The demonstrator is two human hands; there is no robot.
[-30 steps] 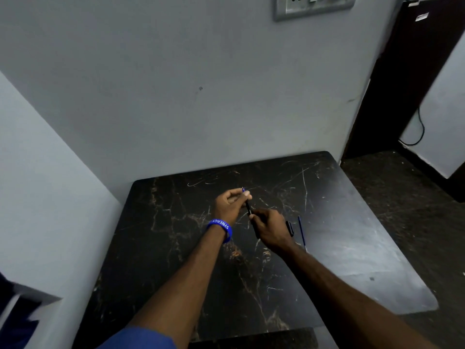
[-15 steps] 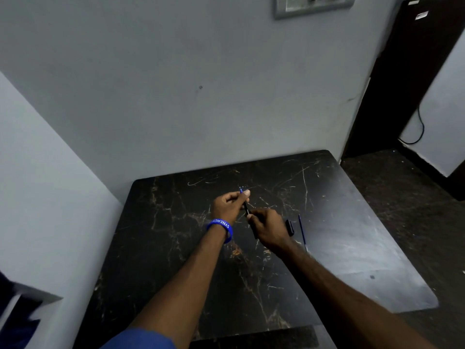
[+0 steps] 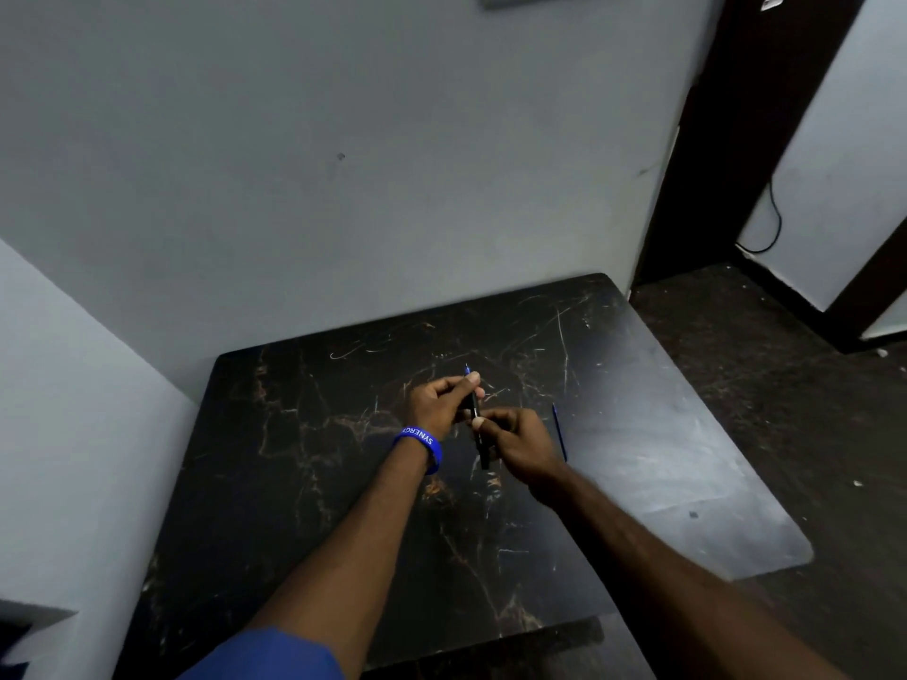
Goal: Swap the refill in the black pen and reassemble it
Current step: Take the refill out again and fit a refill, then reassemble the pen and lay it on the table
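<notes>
Both my hands hold the black pen barrel [image 3: 478, 436] above the middle of the dark marble table [image 3: 304, 483]. My left hand [image 3: 441, 404], with a blue wristband, pinches the pen's upper end, where a blue refill tip [image 3: 466, 371] sticks out past the fingers. My right hand [image 3: 520, 441] grips the barrel lower down; the barrel's bottom end shows below the thumb. A second thin blue refill [image 3: 559, 431] lies on the table just right of my right hand. The pen cap seen earlier is hidden behind my right hand.
The table stands in a corner, with grey walls behind and to the left. To the right the dark floor [image 3: 765, 385] drops away past the table's edge. A black cable [image 3: 770, 223] hangs by the wall at far right.
The hands have stayed joined on the pen, drawing slightly closer together. My right hand now covers the black cap that lay beside it. The camera has tilted down a little.
</notes>
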